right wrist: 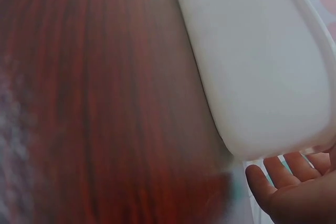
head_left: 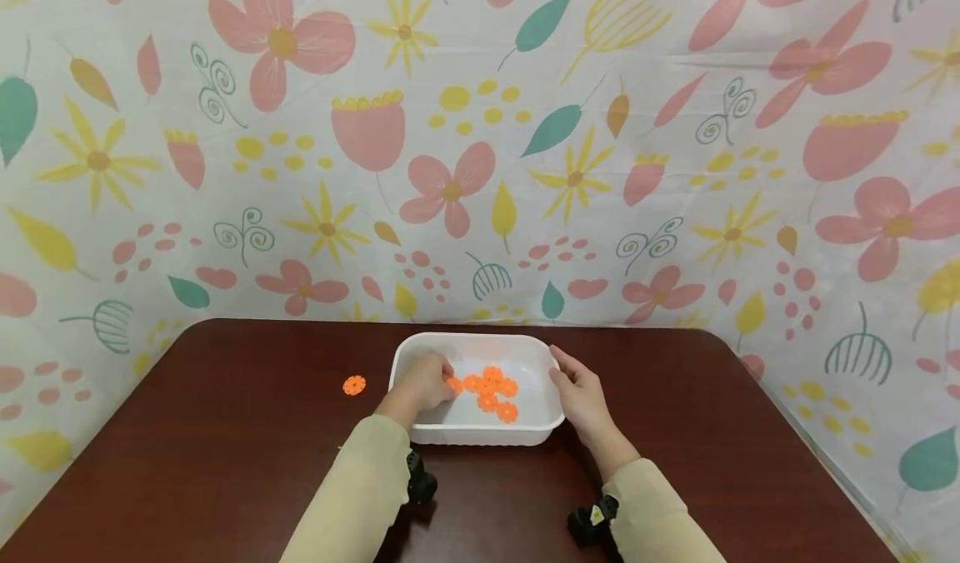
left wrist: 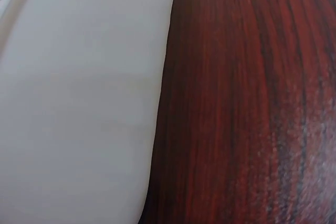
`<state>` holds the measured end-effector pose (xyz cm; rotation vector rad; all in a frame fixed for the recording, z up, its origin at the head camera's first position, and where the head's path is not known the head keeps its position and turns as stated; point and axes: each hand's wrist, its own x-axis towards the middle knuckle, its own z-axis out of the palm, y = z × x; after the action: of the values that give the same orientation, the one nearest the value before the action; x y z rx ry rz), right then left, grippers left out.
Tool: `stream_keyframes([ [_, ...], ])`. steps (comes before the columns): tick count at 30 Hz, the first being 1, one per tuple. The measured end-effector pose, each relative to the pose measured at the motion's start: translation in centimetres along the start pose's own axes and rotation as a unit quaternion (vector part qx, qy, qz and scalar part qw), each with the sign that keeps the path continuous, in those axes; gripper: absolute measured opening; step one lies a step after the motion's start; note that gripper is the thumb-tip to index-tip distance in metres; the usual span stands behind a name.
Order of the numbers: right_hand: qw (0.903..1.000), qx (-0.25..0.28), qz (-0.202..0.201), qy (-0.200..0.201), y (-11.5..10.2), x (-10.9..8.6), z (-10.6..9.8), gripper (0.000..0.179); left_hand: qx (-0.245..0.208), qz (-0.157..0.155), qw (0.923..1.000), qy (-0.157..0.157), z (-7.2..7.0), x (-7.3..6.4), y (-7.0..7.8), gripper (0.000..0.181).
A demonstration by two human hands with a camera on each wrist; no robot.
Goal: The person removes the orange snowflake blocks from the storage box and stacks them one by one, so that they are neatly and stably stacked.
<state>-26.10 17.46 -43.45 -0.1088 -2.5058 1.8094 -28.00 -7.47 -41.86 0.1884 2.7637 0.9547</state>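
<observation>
A white plastic tray [head_left: 487, 435] sits on the table, holding several small orange notched discs [head_left: 492, 378]. My left hand [head_left: 427, 381] reaches over the tray's left side, its curled fingertips at one orange disc [head_left: 455, 385]; they seem to pinch it, though the hand partly hides it. With thumb at the rim and fingers outside, my right hand [head_left: 581, 392] grips the tray's right end. In the right wrist view, the fingers [right wrist: 283, 174] lie along the tray's outer wall [right wrist: 273, 77]. The left wrist view has only the tray's wall [left wrist: 79, 103] and table, no hand.
One more orange disc [head_left: 354, 386] lies on the dark reddish-brown table [head_left: 225, 463], left of the tray. A floral-patterned cloth [head_left: 480, 171] hangs behind the table's far edge. Black wrist cameras [head_left: 422, 480] are strapped under both sleeves.
</observation>
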Motion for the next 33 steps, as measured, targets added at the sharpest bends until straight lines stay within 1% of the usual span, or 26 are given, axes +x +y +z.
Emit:
stream_keyframes([
  [3,1.0,-0.003,-0.002,-0.002,0.0,-0.1,-0.1,0.043,-0.004,-0.001,1.0,0.001,0.2,0.0,-0.1,0.02],
  [6,1.0,-0.004,-0.004,-0.003,0.0,-0.1,-0.1,0.043,-0.007,0.007,0.9999,0.008,0.3,0.1,-0.2,0.019],
  [10,1.0,-0.002,-0.003,-0.002,-0.2,-0.2,-0.1,0.043,-0.023,0.01,0.9996,0.016,0.2,-0.1,0.0,0.014],
  [13,1.0,-0.005,0.0,-0.002,-0.2,-0.3,-0.1,0.042,-0.036,0.006,0.9992,0.018,0.1,-0.2,0.1,0.01],
  [17,1.0,-0.009,0.0,0.001,-0.2,-0.2,0.0,0.043,-0.05,0.014,0.9984,0.022,0.0,-0.2,0.1,0.007],
  [19,1.0,-0.009,-0.001,0.003,-0.2,-0.1,0.0,0.043,-0.062,0.024,0.9974,0.027,-0.1,-0.2,0.1,0.006],
  [23,0.9999,-0.01,0.0,0.007,-0.3,0.0,-0.1,0.042,-0.084,0.031,0.9954,0.035,-0.2,-0.1,0.0,0.006],
  [29,0.9999,-0.013,0.001,0.01,-0.6,0.1,-0.1,0.041,-0.12,0.027,0.9918,0.035,-0.7,-0.1,0.4,0.007],
  [33,0.9997,-0.02,0.002,0.01,-0.7,0.1,-0.1,0.041,-0.131,0.026,0.9901,0.041,-1.0,-0.4,0.6,0.009],
])
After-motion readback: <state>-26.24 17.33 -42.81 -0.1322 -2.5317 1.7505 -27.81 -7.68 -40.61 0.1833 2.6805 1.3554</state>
